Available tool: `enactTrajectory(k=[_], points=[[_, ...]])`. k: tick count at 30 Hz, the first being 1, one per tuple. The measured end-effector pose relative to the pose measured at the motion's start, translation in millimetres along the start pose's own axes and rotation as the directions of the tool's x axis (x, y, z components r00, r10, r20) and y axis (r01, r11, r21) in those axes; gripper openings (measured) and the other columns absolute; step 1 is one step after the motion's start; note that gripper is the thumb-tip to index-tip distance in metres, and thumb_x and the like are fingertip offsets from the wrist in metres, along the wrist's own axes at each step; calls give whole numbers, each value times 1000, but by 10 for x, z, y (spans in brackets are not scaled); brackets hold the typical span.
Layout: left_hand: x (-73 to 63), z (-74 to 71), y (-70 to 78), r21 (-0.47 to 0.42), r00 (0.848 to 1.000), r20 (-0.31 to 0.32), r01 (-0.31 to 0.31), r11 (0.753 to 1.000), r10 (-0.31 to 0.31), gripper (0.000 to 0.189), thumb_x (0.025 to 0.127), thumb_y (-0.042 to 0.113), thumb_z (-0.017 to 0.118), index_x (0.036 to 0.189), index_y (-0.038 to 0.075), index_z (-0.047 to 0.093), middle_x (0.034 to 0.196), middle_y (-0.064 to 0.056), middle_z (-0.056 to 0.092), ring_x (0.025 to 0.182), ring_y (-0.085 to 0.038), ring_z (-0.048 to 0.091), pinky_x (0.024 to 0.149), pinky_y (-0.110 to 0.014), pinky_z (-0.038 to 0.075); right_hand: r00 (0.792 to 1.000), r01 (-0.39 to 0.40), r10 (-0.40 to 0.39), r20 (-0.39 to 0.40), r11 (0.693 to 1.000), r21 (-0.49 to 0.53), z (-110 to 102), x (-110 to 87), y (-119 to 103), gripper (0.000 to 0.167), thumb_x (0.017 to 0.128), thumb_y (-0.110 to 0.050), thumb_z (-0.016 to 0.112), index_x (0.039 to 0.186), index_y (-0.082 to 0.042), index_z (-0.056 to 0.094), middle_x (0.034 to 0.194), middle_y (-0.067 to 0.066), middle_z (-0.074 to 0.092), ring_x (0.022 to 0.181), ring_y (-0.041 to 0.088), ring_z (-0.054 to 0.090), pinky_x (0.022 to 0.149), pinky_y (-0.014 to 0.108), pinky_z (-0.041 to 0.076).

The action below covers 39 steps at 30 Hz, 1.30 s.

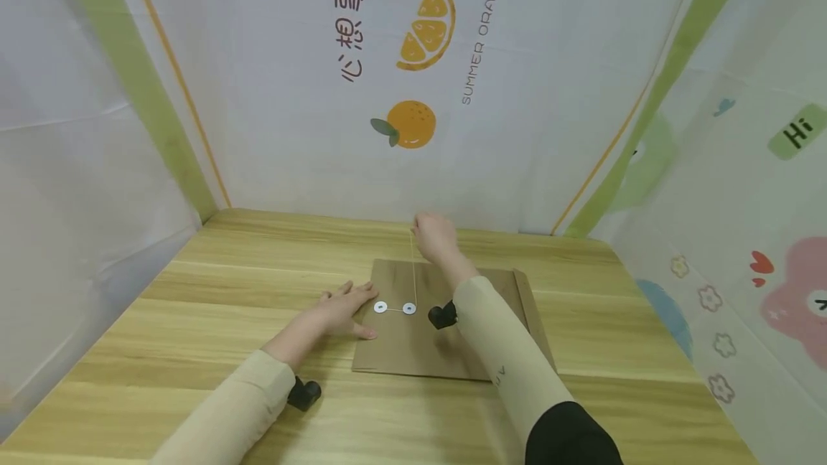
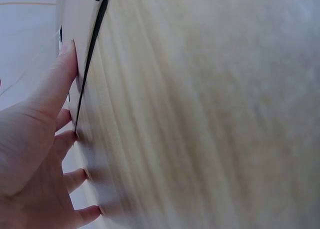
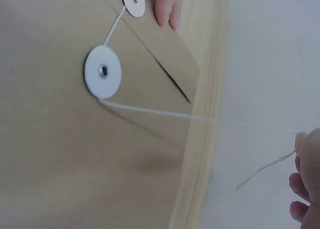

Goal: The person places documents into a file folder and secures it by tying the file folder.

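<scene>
A brown kraft string-tie envelope (image 1: 413, 350) lies flat on the table, with two white button discs, one (image 1: 380, 306) near its left edge and the other (image 3: 103, 72) beside it. White string (image 3: 150, 110) links the discs and runs taut from the second one up to my right hand (image 1: 436, 237). That hand pinches the string above the envelope's far edge, and a loose tail hangs from the fingers in the right wrist view. My left hand (image 1: 342, 312) is spread, its thumb and fingertips resting on the envelope's left edge and the table beside it.
The wooden table (image 1: 213, 293) extends around the envelope. Behind it hangs a white curtain (image 1: 291, 128) printed with oranges, and another printed sheet (image 1: 743, 199) borders the right side. Black wrist cameras (image 1: 304, 394) sit close to the tabletop.
</scene>
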State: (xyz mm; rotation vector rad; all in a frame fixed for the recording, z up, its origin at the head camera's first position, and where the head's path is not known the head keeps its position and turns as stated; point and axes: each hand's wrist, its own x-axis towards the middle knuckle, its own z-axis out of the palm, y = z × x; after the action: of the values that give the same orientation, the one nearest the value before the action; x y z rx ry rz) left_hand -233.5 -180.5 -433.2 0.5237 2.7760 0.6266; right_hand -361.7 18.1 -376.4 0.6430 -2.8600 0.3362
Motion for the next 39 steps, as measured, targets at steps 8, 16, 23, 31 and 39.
enactTrajectory(k=[8, 16, 23, 31, 39], points=[[-12, 3, 8, -2, 1000, -7, -4, 1000, 4, 86, 79, 45, 73, 147, 8, 36, 156, -12, 19, 141, -44, 9, 105, -70, 6, 999, 34, -34, 0, 997, -63, 34, 133, -162, 16, 98, -24, 55, 96, -10, 61, 86, -1, 60, 84, 17, 59, 78, 32, 50], [-17, 10, -5, 13, 1000, -27, 4, 1000, -4, 86, 78, 47, 73, 146, 9, 39, 156, -12, 22, 140, -44, 12, 104, -71, 7, 995, -76, 75, 68, 997, 5, 167, 189, -369, 21, 101, -23, 49, 107, -6, 61, 94, 4, 63, 87, 20, 62, 74, 31, 53], [4, 34, -23, 9, 1000, -28, 2, 1000, -1, 86, 78, 49, 73, 146, 9, 39, 156, -11, 22, 141, -43, 11, 104, -71, 8, 976, -211, 167, 141, 886, 413, 278, 112, -409, 14, 102, -12, 43, 105, -2, 52, 87, 7, 59, 78, 20, 58, 63, 27, 50], [13, 41, -32, 9, 1000, -30, 4, 1000, -4, 85, 78, 50, 73, 146, 10, 39, 156, -10, 22, 141, -43, 11, 104, -71, 7, 982, -167, 82, 172, 805, 570, 365, 58, -458, 19, 103, -11, 41, 101, 1, 54, 84, 7, 65, 79, 20, 62, 68, 27, 52], [13, 38, -37, 23, 1000, -31, 1, 1000, 0, 86, 79, 51, 72, 147, 10, 38, 156, -11, 23, 141, -43, 11, 104, -71, 9, 972, -188, 42, 230, 723, 664, 532, 14, -508, 15, 102, -12, 43, 96, -4, 54, 87, 3, 65, 83, 17, 62, 79, 29, 52]])
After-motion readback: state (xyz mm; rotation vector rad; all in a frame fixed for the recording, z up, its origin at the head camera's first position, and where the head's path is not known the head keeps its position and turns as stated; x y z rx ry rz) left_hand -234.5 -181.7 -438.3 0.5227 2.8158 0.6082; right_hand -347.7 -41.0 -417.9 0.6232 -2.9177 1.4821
